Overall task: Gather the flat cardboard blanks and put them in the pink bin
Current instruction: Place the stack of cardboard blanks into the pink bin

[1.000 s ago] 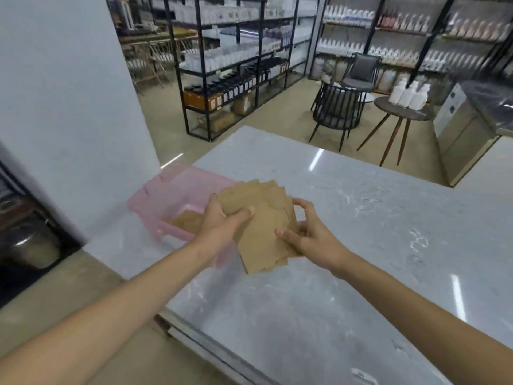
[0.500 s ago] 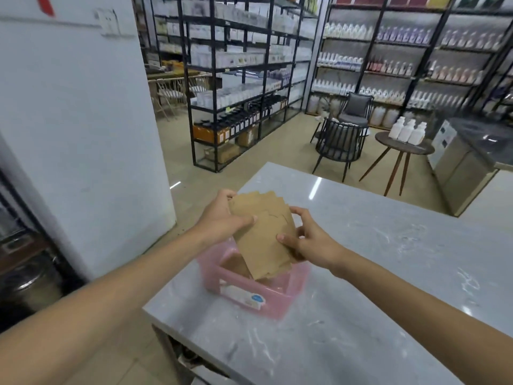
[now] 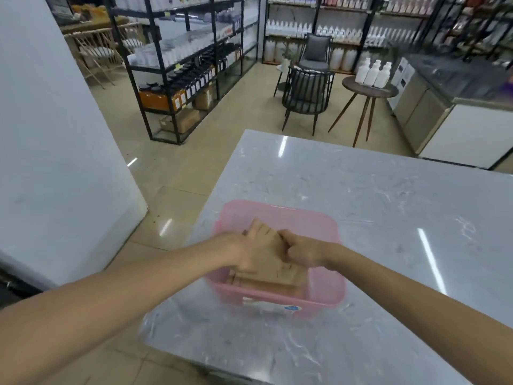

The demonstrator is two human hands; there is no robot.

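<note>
A pink plastic bin (image 3: 327,226) stands near the left edge of the grey marble table (image 3: 388,207). A stack of flat brown cardboard blanks (image 3: 280,270) sits low inside the bin, tilted toward me. My left hand (image 3: 244,251) grips the stack's left side and my right hand (image 3: 302,250) pinches its right side; both hands are inside the bin's rim. More brown blanks lie under the stack at the bin's bottom (image 3: 249,282). The frame is blurred by motion.
The table's left edge (image 3: 213,195) drops to a tiled floor. A white wall (image 3: 55,151) stands to the left. Beyond the table are a black chair (image 3: 305,95), a round side table (image 3: 369,91) with white bottles, and black shelving (image 3: 188,65).
Both hands have lowered the stack of blanks from above the bin down into it. The view has shifted, so the bin now sits more centred in front of me.
</note>
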